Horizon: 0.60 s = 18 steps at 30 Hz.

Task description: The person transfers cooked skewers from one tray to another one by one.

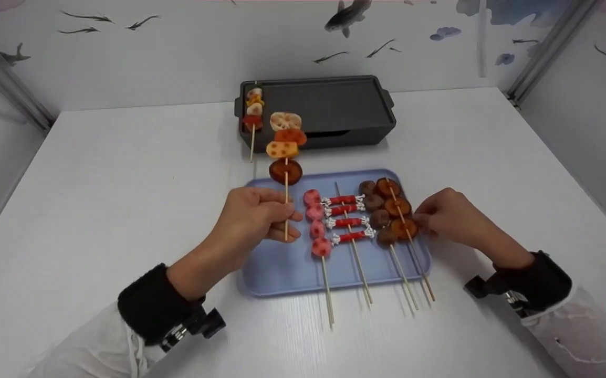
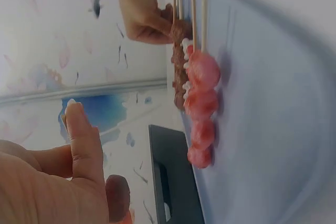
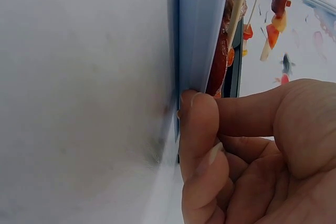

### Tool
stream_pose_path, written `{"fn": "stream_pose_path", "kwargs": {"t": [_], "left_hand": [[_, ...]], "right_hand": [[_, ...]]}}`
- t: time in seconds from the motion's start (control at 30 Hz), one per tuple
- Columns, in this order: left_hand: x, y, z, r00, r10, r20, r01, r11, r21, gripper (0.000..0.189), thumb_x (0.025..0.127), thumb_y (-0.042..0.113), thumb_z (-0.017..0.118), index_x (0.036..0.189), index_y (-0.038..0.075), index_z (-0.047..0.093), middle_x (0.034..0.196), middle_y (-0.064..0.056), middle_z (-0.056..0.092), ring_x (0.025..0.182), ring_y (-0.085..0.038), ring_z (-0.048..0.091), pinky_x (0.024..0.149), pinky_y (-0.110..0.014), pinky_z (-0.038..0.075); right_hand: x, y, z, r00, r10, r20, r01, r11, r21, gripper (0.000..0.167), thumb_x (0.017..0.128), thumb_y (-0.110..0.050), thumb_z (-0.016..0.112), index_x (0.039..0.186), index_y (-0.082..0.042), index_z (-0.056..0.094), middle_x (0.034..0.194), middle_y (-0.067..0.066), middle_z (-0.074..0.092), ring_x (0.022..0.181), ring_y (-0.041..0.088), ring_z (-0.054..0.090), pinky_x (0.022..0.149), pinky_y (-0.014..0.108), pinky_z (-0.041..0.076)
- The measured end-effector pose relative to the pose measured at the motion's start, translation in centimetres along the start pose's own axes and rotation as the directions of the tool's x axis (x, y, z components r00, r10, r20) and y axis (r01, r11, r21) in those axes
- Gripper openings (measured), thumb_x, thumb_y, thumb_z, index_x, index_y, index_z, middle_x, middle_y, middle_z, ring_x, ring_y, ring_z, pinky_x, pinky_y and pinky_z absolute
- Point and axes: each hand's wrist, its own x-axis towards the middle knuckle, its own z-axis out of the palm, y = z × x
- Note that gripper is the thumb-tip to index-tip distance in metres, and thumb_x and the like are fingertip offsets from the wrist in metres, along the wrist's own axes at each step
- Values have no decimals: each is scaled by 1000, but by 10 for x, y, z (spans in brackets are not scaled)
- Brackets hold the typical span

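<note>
My left hand (image 1: 253, 223) pinches the stick of a mixed food skewer (image 1: 286, 151) between thumb and fingers. It stands upright, with a pale slice on top, then orange, yellow and dark red-brown pieces. Below and to its right is a blue tray (image 1: 282, 273), its near left part bare. My right hand (image 1: 452, 220) grips the tray's right rim, beside a skewer of red-brown slices (image 1: 397, 207); in the right wrist view, curled fingertips (image 3: 202, 114) meet at the rim. Also on the tray are pink ball skewers (image 1: 317, 228), red pieces with white frilled ends (image 1: 347, 223) and brown ball skewers (image 1: 380, 219).
Behind the tray stands a black grill plate (image 1: 329, 102) with a raised edge. Another mixed skewer (image 1: 253, 113) lies along its left side, stick overhanging the front. The stick ends on the tray jut past its near edge over the white table (image 1: 124, 210). Patterned panels (image 1: 177, 52) enclose the back and sides.
</note>
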Motion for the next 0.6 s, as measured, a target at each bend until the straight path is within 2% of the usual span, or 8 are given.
{"fn": "stream_pose_path", "kwargs": {"t": [0.17, 0.3, 0.43, 0.6], "left_hand": [[-26, -20, 3, 998, -59, 21, 59, 998, -15, 25, 95, 2, 66, 117, -12, 66, 98, -23, 73, 72, -23, 75, 72, -33, 62], [-41, -32, 6, 995, -94, 39, 96, 994, -53, 28, 95, 2, 68, 118, -14, 63, 98, -23, 74, 74, -23, 75, 73, -34, 62], [-51, -43, 8, 991, -117, 63, 121, 990, -74, 29, 96, 2, 66, 119, -15, 61, 97, -22, 74, 75, -23, 75, 74, -35, 62], [-56, -56, 10, 985, -145, 97, 152, 986, -73, 30, 97, 4, 67, 119, -16, 61, 99, -23, 74, 76, -22, 75, 75, -35, 62]], "right_hand": [[1, -1, 1, 1000, -9, -4, 9, 1000, -7, 17, 94, -6, 63, 92, 2, 78, 69, 3, 67, 60, 17, 58, 52, 29, 48], [1, -2, 0, 1000, -1, -4, 1, 1000, -16, 17, 95, -7, 64, 93, 2, 78, 69, 3, 67, 61, 17, 58, 52, 29, 48], [1, -2, 0, 1000, 11, -1, -12, 1000, -20, 17, 95, -7, 63, 94, 2, 78, 69, 3, 66, 61, 17, 57, 53, 30, 48], [1, -1, 1, 1000, 23, 3, -23, 999, -22, 17, 95, -7, 63, 95, 2, 78, 69, 3, 66, 61, 18, 57, 53, 30, 48]]}}
